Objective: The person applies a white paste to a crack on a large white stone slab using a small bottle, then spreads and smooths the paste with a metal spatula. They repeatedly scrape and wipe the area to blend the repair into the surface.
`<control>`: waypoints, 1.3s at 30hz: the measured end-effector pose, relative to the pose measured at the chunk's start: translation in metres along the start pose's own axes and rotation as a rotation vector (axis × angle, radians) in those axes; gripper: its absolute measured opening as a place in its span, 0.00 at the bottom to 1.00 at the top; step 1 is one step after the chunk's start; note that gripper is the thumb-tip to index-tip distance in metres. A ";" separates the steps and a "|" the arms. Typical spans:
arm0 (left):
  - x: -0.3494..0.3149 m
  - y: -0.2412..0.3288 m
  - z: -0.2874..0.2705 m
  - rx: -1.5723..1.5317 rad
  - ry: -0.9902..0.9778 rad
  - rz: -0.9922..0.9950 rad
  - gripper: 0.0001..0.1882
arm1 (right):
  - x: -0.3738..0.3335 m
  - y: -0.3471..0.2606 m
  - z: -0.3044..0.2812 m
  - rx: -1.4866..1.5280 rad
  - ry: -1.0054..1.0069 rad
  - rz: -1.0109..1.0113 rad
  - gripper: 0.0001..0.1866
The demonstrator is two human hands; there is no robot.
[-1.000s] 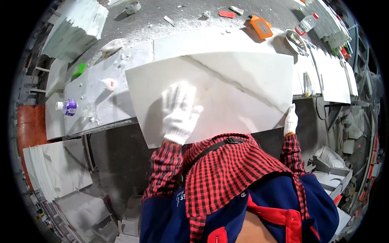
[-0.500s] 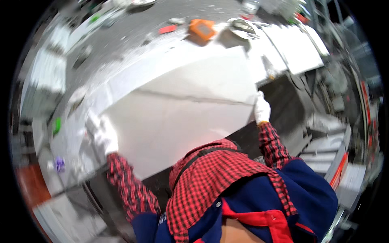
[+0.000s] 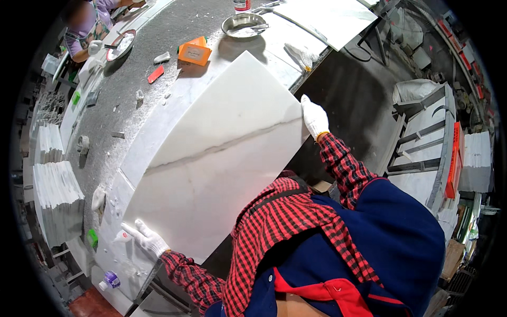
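Gloved hands at a marble slab, seen from above. The left grip [image 3: 145, 239], in a white glove, meets the slab at its left corner, palm down, with the fingers spread apart and pointing up and to the left; it is not closed on anything. The right grip [image 3: 315, 117], likewise gloved, lies against the slab's right corner, the visible fingers extended upward along the edge; whether any fingers curl beneath cannot be told. Both forearms, in checked sleeves, reach outward from the body: the left arm [image 3: 193, 280] runs low and to the left, while the right arm [image 3: 346, 166] angles up and to the left from a bent elbow. Between the grips, the white slab [image 3: 222, 185], crossed by a grey vein, lies slantwise over the front edge of the surface [image 3: 174, 31], its near part projecting toward the checked apron [image 3: 288, 211]. Beyond the slab's far corner stand an orange box [image 3: 195, 52] and a metal bowl [image 3: 232, 22], with a small red piece [image 3: 156, 74] to the left of the box. Near the left grip are a green block [image 3: 93, 238] and a bottle with a purple label [image 3: 111, 279]. Farther left rises a stack of pale slabs [image 3: 58, 201]. At upper left, a co-worker [image 3: 105, 16] has a gloved hand near a round dish [image 3: 124, 50].
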State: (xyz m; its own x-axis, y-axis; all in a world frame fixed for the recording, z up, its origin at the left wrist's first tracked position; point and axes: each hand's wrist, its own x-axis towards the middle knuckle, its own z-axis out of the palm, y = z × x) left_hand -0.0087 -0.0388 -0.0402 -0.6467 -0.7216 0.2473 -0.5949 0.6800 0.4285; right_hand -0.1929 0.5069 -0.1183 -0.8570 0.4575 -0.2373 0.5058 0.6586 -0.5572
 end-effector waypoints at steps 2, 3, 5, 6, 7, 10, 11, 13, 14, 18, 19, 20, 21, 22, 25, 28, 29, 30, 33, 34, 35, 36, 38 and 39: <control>0.002 0.008 0.002 0.016 -0.015 -0.009 0.33 | 0.006 0.029 0.013 0.008 0.243 -0.304 0.28; -0.003 0.022 -0.003 0.052 -0.042 -0.048 0.32 | -0.011 0.006 0.002 -0.043 0.318 -0.250 0.20; -0.006 0.027 -0.005 0.032 -0.054 -0.069 0.32 | -0.030 -0.031 -0.012 0.037 0.467 -0.605 0.17; -0.006 0.021 -0.002 -0.021 -0.034 -0.052 0.32 | -0.037 -0.048 -0.014 0.063 0.511 -0.791 0.18; -0.006 0.017 -0.001 -0.050 -0.020 -0.036 0.32 | -0.048 -0.070 -0.013 0.091 0.450 -0.892 0.21; -0.004 0.014 0.003 -0.110 0.000 0.005 0.32 | -0.089 -0.126 0.011 -0.027 0.217 -1.177 0.28; -0.004 0.014 0.004 -0.121 -0.004 0.000 0.32 | -0.105 -0.140 0.022 0.010 0.031 -1.239 0.31; -0.003 0.015 0.006 -0.140 -0.011 -0.008 0.32 | -0.134 -0.155 0.056 0.056 -0.102 -1.413 0.36; -0.002 0.012 0.007 -0.136 -0.026 -0.011 0.33 | -0.141 -0.162 0.070 0.062 -0.047 -1.531 0.39; 0.005 -0.006 0.012 -0.140 -0.021 -0.008 0.34 | -0.128 -0.184 0.100 0.049 -0.098 -1.610 0.43; 0.004 -0.009 0.014 -0.147 -0.006 -0.007 0.34 | -0.116 -0.189 0.096 0.029 -0.075 -1.568 0.42; 0.001 -0.007 0.012 -0.160 0.001 -0.009 0.33 | -0.102 -0.194 0.087 0.013 -0.053 -1.523 0.42; -0.001 0.001 0.010 -0.178 0.006 -0.006 0.32 | -0.081 -0.195 0.077 -0.067 -0.031 -1.424 0.41; -0.002 0.004 0.010 -0.196 0.011 -0.004 0.32 | -0.058 -0.193 0.068 -0.145 -0.010 -1.325 0.41; 0.000 0.005 0.011 -0.216 0.006 0.002 0.31 | 0.028 -0.166 0.047 -0.155 0.174 -1.105 0.41; -0.001 -0.001 0.014 -0.219 0.012 0.007 0.31 | 0.077 -0.133 0.033 -0.164 0.346 -0.891 0.42; -0.002 -0.001 0.013 -0.211 0.016 0.006 0.30 | 0.079 -0.126 0.028 -0.222 0.327 -0.895 0.42; -0.002 0.003 0.011 -0.201 0.014 -0.001 0.30 | 0.067 -0.121 0.022 -0.132 0.288 -0.859 0.42; -0.003 0.009 0.008 -0.205 -0.004 -0.025 0.30 | 0.043 -0.093 0.019 -0.052 0.297 -0.836 0.41; -0.003 0.011 0.008 -0.212 -0.013 -0.033 0.30 | 0.041 -0.083 0.019 -0.056 0.323 -0.845 0.41; -0.004 0.012 0.005 -0.202 -0.013 -0.037 0.30 | 0.038 -0.070 0.019 -0.161 0.327 -0.828 0.41; -0.005 0.015 0.003 -0.193 -0.015 -0.038 0.31 | 0.035 -0.056 0.018 -0.268 0.331 -0.806 0.41; -0.006 0.013 0.005 -0.208 -0.005 -0.036 0.31 | 0.014 -0.027 0.020 -0.259 0.310 -0.760 0.40; -0.004 0.009 0.008 -0.236 0.004 -0.030 0.32 | 0.007 -0.010 0.022 -0.292 0.281 -0.714 0.40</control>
State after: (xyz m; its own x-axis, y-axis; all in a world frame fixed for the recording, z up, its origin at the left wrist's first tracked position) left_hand -0.0151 -0.0294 -0.0441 -0.6282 -0.7420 0.2340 -0.4858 0.6090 0.6270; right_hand -0.2065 0.4906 -0.1316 -0.9452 -0.0236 0.3257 -0.1136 0.9588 -0.2602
